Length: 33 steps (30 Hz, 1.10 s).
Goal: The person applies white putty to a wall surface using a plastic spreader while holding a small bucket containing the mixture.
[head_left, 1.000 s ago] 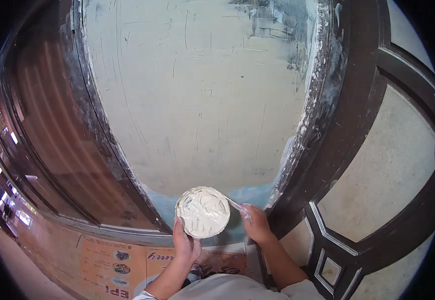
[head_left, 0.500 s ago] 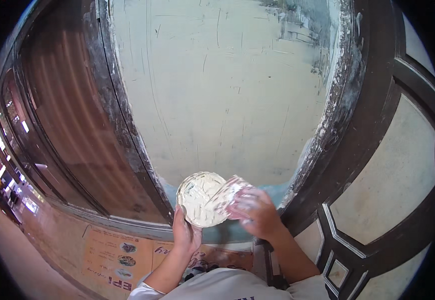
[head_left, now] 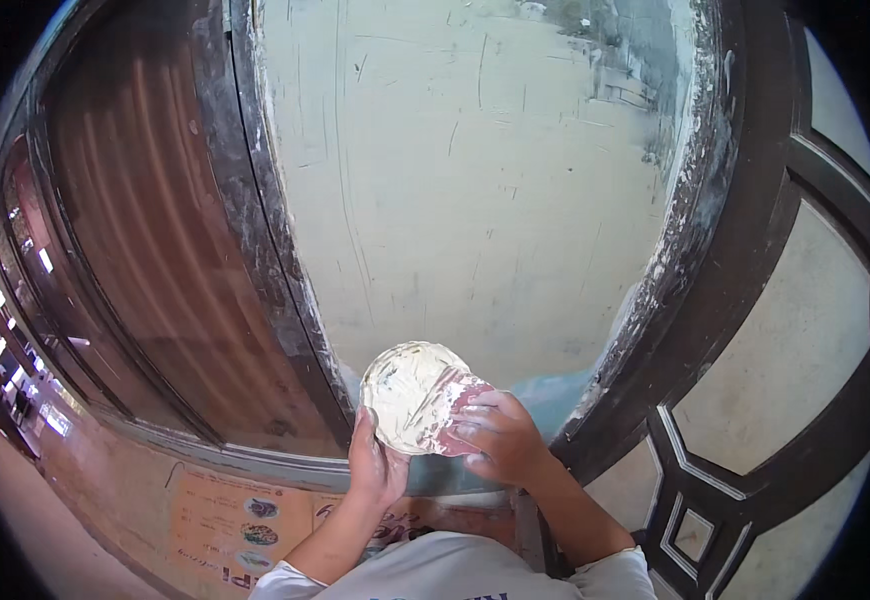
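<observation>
1. Across the upper centre of the frame: a tall pale panel [head_left: 475, 230], scored with fine scratches, grey-black patches near its upper right, bluish tint along its lower edge.
2. Along the right of the frame: dark brown framework [head_left: 710, 330] with pale insets [head_left: 745, 370], including 1 small diamond shape at lower right.
3. At the left of the frame: a reddish-brown pane [head_left: 145, 260] with lighter vertical streaks, set in dark framing.
4. On either side of the pale panel: 2 dark edge strips [head_left: 687, 215], smeared and flecked with white.
5. At lower left and bottom centre: an orange-brown printed sheet [head_left: 220, 525], bearing 3 small food pictures.
6. At bottom centre: the wearer's white shirt [head_left: 435, 570].
7. Just below the middle of the frame: a round disc [head_left: 405, 395], tilted toward the camera, thickly coated with ridged cream paste.
8. Right of the disc: the right hand [head_left: 500, 438], closed around a flat spreader, fingers smeared whitish.
9. At the disc's lower left: the left hand [head_left: 377, 465], gripping the rim, thumb upward, other fingers partly hidden beneath.
10. Over the disc's lower right: the flat spreader [head_left: 447, 438], pinkish red, streaked with paste, touching the coated surface.
</observation>
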Each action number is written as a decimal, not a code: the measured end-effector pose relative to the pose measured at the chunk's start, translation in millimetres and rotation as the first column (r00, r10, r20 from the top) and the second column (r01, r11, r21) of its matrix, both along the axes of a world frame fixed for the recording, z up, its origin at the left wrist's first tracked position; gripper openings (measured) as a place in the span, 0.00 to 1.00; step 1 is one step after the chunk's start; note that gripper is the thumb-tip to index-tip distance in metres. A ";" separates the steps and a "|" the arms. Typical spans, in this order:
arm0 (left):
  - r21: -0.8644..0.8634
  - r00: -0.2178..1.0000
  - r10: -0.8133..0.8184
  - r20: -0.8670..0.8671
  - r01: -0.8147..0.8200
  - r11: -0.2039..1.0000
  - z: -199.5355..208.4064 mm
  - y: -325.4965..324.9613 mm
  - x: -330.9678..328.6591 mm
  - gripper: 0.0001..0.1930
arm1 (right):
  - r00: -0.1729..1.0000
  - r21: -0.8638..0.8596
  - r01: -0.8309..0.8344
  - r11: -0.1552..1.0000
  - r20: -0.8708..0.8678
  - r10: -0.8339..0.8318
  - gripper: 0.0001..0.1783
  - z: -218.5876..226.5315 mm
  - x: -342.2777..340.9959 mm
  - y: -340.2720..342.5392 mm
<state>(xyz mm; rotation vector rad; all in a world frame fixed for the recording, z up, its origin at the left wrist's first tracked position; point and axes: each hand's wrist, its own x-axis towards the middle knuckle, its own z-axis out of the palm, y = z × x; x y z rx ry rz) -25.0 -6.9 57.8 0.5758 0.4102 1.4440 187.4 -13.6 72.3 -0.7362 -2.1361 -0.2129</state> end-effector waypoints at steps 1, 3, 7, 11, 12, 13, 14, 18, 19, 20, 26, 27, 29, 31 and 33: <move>-0.003 1.000 -0.003 0.001 0.003 1.000 -0.4 0.7 -2.9 0.25 | 1.000 -0.058 0.014 0.998 0.010 -0.013 0.26 4.2 -3.7 0.0; 0.000 1.000 -0.031 -0.002 0.031 1.000 -0.8 3.6 -10.0 0.25 | 0.998 -0.035 -0.039 0.999 -0.043 0.038 0.26 2.4 -5.5 3.7; -0.013 0.999 -0.050 0.013 0.050 0.999 2.8 6.8 -19.5 0.26 | 0.981 -0.082 -0.142 0.986 -0.143 0.130 0.26 12.1 -15.1 7.1; -0.032 0.999 -0.035 0.028 0.036 0.999 -0.3 13.7 -32.6 0.26 | 0.934 -0.096 -0.172 0.980 -0.333 0.131 0.17 17.6 -23.8 13.8; -0.029 0.999 -0.014 0.039 0.015 0.999 1.4 14.7 -34.3 0.26 | 0.896 -0.109 -0.151 0.982 -0.435 0.089 0.11 15.5 -25.1 16.2; -0.019 0.999 -0.005 0.044 0.006 1.000 4.2 15.1 -36.1 0.26 | 0.861 -0.129 -0.126 0.984 -0.507 0.044 0.08 4.4 -26.4 22.5; -0.018 0.999 -0.008 0.047 0.009 1.000 3.5 16.8 -37.7 0.26 | 0.862 -0.129 -0.123 0.984 -0.504 0.042 0.08 -5.9 -29.1 28.5; 0.020 0.998 -0.035 0.048 0.034 0.999 -0.3 20.4 -49.2 0.26 | 0.283 -0.253 -0.554 0.793 -0.953 -0.106 0.13 -5.1 -40.1 42.8; 0.018 0.999 -0.026 0.046 0.025 1.000 -1.8 20.7 -51.9 0.27 | 0.228 -0.247 -0.583 0.774 -0.964 -0.137 0.13 -3.7 -42.9 45.0; 0.015 0.999 -0.021 0.046 0.020 1.000 -2.5 20.7 -53.1 0.27 | 0.173 -0.242 -0.607 0.757 -0.970 -0.171 0.12 -3.0 -44.1 45.8; 0.026 0.996 -0.010 0.093 0.008 1.000 -5.1 24.3 -65.1 0.25 | 0.180 -0.307 -0.592 0.745 -0.952 -0.250 0.14 -16.8 -45.1 56.0; 0.004 0.994 0.006 0.109 -0.007 1.000 -4.9 25.5 -68.1 0.25 | 0.224 -0.317 -0.534 0.784 -0.947 -0.230 0.14 -17.3 -43.7 59.3; 0.010 0.990 0.004 0.143 -0.006 1.000 -4.2 27.7 -75.9 0.26 | 0.376 -0.413 -0.372 0.831 -0.886 -0.272 0.12 -12.9 -39.1 62.6; 0.061 0.982 -0.019 0.189 0.008 0.998 0.5 28.4 -84.3 0.27 | 0.503 -0.443 -0.332 0.833 -0.830 -0.241 0.12 1.4 -35.0 61.4; 0.123 0.974 -0.053 0.221 0.026 0.992 4.8 29.5 -91.3 0.28 | 0.691 -0.440 -0.181 0.879 -0.693 -0.205 0.13 23.0 -33.5 56.2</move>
